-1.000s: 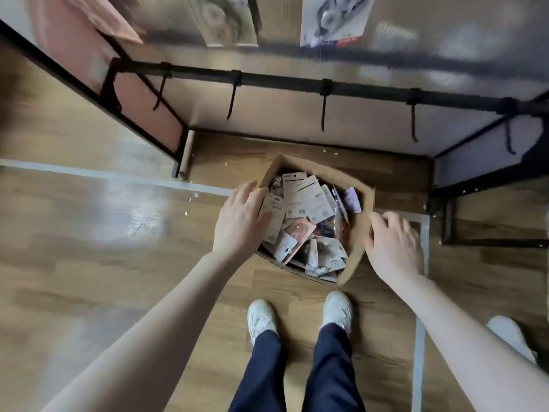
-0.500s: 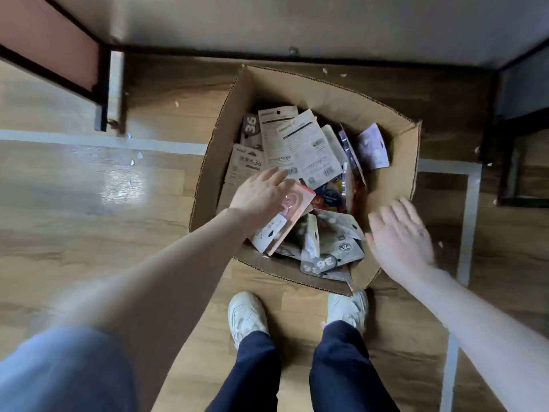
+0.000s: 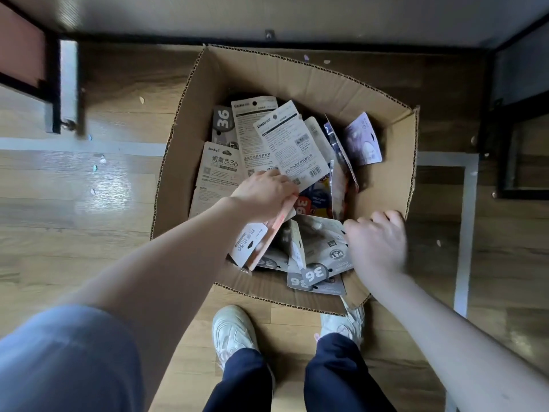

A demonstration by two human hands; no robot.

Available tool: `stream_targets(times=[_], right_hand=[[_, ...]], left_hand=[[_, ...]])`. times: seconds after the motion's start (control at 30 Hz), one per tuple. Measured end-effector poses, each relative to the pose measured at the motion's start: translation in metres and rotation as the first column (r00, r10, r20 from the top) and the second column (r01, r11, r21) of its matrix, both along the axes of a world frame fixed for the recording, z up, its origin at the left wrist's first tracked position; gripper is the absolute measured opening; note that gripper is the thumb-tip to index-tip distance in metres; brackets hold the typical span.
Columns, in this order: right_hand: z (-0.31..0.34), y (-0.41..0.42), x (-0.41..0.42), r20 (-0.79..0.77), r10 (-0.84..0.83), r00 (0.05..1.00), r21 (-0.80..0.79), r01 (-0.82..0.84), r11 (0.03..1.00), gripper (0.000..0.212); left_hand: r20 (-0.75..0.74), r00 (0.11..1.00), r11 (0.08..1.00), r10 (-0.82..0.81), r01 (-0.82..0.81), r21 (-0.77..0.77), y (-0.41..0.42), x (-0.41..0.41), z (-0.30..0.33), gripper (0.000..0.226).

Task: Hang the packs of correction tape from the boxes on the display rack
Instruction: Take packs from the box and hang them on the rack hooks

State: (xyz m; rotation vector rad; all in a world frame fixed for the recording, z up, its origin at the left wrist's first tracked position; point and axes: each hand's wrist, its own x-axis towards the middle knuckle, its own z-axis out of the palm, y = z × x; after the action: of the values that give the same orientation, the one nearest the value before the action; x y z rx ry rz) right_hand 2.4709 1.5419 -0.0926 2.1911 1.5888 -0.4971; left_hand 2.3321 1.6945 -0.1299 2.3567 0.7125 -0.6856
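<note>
An open cardboard box (image 3: 190, 120) stands on the wooden floor in front of my feet. It holds several flat packs of correction tape (image 3: 285, 144), white, grey and pink, lying in a loose heap. My left hand (image 3: 264, 193) reaches into the box and grips a pink pack (image 3: 274, 230) together with a white pack (image 3: 248, 243) beneath it. My right hand (image 3: 375, 242) is over the box's near right side, its fingers curled down onto a grey pack (image 3: 326, 233); whether they grip it is hidden.
The black frame of the display rack (image 3: 55, 84) stands on the floor to the left, behind and to the right of the box. Grey tape lines (image 3: 465, 233) mark the floor. My white shoes (image 3: 234, 328) stand just before the box.
My head has dropped closer to the box. My left hand has closed on the pink and white packs. My right hand has moved from the box's outer edge in onto the grey packs.
</note>
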Motion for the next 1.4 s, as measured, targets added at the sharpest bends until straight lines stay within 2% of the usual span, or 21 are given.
stream_targets(times=[0.1, 0.17, 0.23, 0.3, 0.5, 0.63, 0.73, 0.83, 1.0, 1.2, 1.4], right_hand=[[0.007, 0.003, -0.001, -0.052, -0.041, 0.998, -0.035, 0.04, 0.999, 0.017], [0.015, 0.003, 0.0, -0.139, -0.061, 0.988, 0.031, 0.066, 0.997, 0.024], [0.027, 0.003, 0.003, -0.255, -0.07, 0.965, 0.11, 0.1, 0.989, 0.029], [0.037, 0.002, 0.009, -0.317, -0.108, 0.942, 0.162, 0.166, 0.973, 0.023], [0.068, 0.0, 0.021, -0.331, -0.197, 0.923, 0.258, 0.289, 0.922, 0.005], [0.095, 0.005, 0.023, -0.312, -0.229, 0.922, 0.241, 0.31, 0.92, 0.011], [0.108, 0.009, 0.023, -0.31, -0.247, 0.918, 0.22, 0.322, 0.921, 0.013], [0.117, 0.012, 0.024, -0.298, -0.253, 0.921, 0.21, 0.322, 0.923, 0.014], [0.133, 0.016, 0.026, -0.289, -0.297, 0.91, 0.181, 0.356, 0.917, 0.018], [0.163, 0.021, 0.027, -0.314, -0.342, 0.886, 0.198, 0.413, 0.889, 0.016], [0.212, 0.033, 0.026, -0.309, -0.322, 0.895, 0.254, 0.404, 0.879, 0.014]], left_hand=[[0.0, 0.998, 0.996, 0.057, -0.057, -0.068, 0.009, -0.004, 0.013, 0.041], [-0.013, 0.997, 0.992, 0.08, -0.081, -0.1, 0.015, -0.008, 0.021, 0.038], [0.016, 0.999, 0.994, 0.029, -0.027, -0.108, 0.022, -0.012, 0.027, 0.032], [0.061, 0.998, 0.995, -0.033, 0.038, -0.09, 0.029, -0.016, 0.034, 0.031], [0.275, 0.94, 0.979, -0.2, 0.201, 0.026, 0.034, -0.025, 0.081, 0.015], [0.234, 0.933, 0.962, -0.273, 0.266, 0.065, 0.033, -0.027, 0.113, 0.011], [0.16, 0.964, 0.975, -0.213, 0.198, 0.105, 0.032, -0.026, 0.132, 0.022], [0.152, 0.977, 0.977, -0.149, 0.121, 0.177, 0.036, -0.025, 0.148, 0.03], [0.1, 0.993, 0.956, -0.065, 0.033, 0.292, 0.045, -0.037, 0.164, 0.031], [0.108, 0.989, 0.952, 0.102, -0.128, 0.276, 0.056, -0.047, 0.201, 0.033], [0.129, 0.974, 0.941, 0.186, -0.214, 0.261, 0.06, -0.054, 0.258, 0.029]])
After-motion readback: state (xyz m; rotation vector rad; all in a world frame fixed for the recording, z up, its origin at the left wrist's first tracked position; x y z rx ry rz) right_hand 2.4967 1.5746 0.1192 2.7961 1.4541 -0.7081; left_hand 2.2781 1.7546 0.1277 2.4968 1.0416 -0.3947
